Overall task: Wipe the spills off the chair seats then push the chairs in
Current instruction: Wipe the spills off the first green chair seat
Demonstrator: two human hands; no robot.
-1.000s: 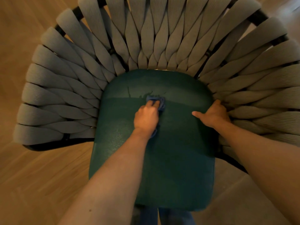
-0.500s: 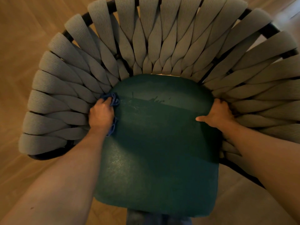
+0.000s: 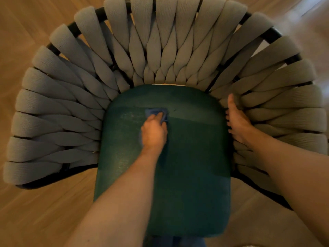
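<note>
Hands first, from nine o'clock across: the left hand point(image 3: 154, 132) has its fingers curled over a crumpled blue cloth point(image 3: 156, 113) and presses it onto the green seat cushion point(image 3: 192, 166), toward the twelve o'clock end of the seat; a small dark mark point(image 3: 175, 110) sits just beside the cloth at its three o'clock side; the right hand point(image 3: 237, 120) lies with straight fingers along the cushion's three o'clock edge, against the woven straps point(image 3: 277, 104), holding nothing. The cloth looks soft and limp, best bunched under the palm; the cushion seems padded, faintly textured, likely to grip the cloth somewhat. The chair point(image 3: 99, 12), dark frame and thick grey webbing, looks moderately heavy; I would push it by the stiff frame rim, not the yielding straps. It stands on a wooden floor point(image 3: 35, 211) with a paler rug point(image 3: 249, 220) at five o'clock.
</note>
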